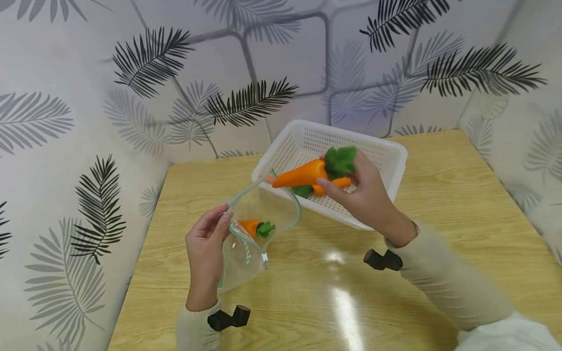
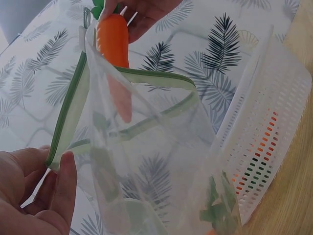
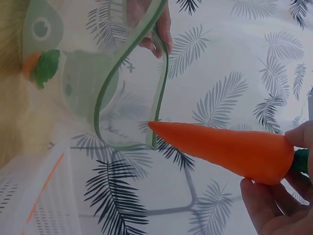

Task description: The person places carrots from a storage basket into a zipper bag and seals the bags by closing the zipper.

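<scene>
A clear zip bag [image 1: 281,209] with a green zip edge hangs with its mouth spread. My left hand [image 1: 208,246] pinches one side of that edge, as the left wrist view also shows at the zip corner [image 2: 53,164]. Inside the bag lies an orange carrot with green leaves [image 1: 250,227]. My right hand [image 1: 366,195] holds another carrot [image 1: 305,173] by its thick leafy end. Its tip points left, at the bag's mouth; in the right wrist view the tip [image 3: 156,125] meets the green edge. Part of the left hand is hidden behind the bag.
A white perforated basket [image 1: 397,168] stands behind the bag on the wooden table [image 1: 461,204]. At least one more carrot [image 1: 342,183] lies in it, partly covered by the right hand. A leaf-patterned wall [image 1: 281,63] rises behind the table.
</scene>
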A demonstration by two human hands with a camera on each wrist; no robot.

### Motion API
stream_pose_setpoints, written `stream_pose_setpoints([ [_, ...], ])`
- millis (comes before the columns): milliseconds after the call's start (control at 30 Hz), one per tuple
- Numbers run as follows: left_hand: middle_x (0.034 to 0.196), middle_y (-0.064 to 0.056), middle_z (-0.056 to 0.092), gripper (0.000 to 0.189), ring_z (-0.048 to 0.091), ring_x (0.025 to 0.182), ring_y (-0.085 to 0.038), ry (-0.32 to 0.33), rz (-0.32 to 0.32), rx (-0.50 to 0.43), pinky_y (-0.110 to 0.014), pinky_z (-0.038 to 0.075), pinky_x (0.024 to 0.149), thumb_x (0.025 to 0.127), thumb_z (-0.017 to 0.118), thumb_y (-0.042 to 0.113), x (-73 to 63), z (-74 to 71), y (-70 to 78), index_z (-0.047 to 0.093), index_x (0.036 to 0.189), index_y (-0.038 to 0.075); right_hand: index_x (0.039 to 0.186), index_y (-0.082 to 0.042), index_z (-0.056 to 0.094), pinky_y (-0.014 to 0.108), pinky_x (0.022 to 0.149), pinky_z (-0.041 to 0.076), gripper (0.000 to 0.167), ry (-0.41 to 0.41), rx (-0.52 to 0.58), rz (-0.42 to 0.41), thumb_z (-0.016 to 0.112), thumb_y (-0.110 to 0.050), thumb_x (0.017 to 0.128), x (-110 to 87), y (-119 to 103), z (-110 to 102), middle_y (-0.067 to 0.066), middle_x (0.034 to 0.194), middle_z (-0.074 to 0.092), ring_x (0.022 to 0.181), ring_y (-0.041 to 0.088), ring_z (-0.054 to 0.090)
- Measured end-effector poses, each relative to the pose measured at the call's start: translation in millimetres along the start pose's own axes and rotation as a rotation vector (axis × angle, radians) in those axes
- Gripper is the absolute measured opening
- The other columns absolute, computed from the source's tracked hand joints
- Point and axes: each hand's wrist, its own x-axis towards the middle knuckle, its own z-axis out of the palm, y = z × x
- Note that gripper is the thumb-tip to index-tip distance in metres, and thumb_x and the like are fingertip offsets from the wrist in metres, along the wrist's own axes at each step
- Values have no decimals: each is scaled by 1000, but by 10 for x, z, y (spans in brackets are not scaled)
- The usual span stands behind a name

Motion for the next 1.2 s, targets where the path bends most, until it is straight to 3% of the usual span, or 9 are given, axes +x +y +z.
stream_pose_setpoints([
  [167, 96, -9, 64, 27, 61, 81, -14, 4, -1, 4, -27, 55, 73, 86, 67, 12, -22, 18, 59, 66, 110, 0, 104, 11, 52, 25, 75, 53, 33, -43, -39, 18, 65, 17, 75, 41, -77, 136, 20, 104, 55, 92, 21, 55],
  [467, 97, -8, 64, 27, 62, 83, -15, -3, -8, -5, -27, 54, 74, 85, 68, 11, -19, 18, 59, 66, 110, -1, 107, 10, 53, 29, 80, 53, 32, -67, -77, 88, 67, 8, 79, 61, 17, 303, 17, 104, 53, 91, 22, 53],
  [700, 96, -8, 65, 27, 62, 83, -14, 4, -14, 5, -26, 54, 73, 85, 69, 12, -24, 16, 63, 66, 109, -1, 108, -1, 56, 35, 77, 54, 33, -80, -101, 120, 72, -5, 80, 15, 393, 399, 9, 102, 52, 85, 18, 50],
  [967, 97, -9, 64, 28, 61, 80, -13, -3, -8, 25, -27, 55, 73, 84, 69, 13, -25, 19, 62, 67, 108, 0, 99, -3, 60, 27, 69, 52, 26, -90, -235, 61, 72, -19, 81, 22, 500, 516, 5, 104, 54, 84, 15, 51],
  [1200, 99, -13, 63, 27, 60, 79, -13, -12, 0, 25, -26, 55, 72, 85, 69, 12, -19, 47, 49, 66, 108, -1, 103, -4, 62, 25, 71, 50, 32, -119, -306, 92, 72, -26, 82, 25, 521, 583, 3, 104, 55, 85, 14, 52],
])
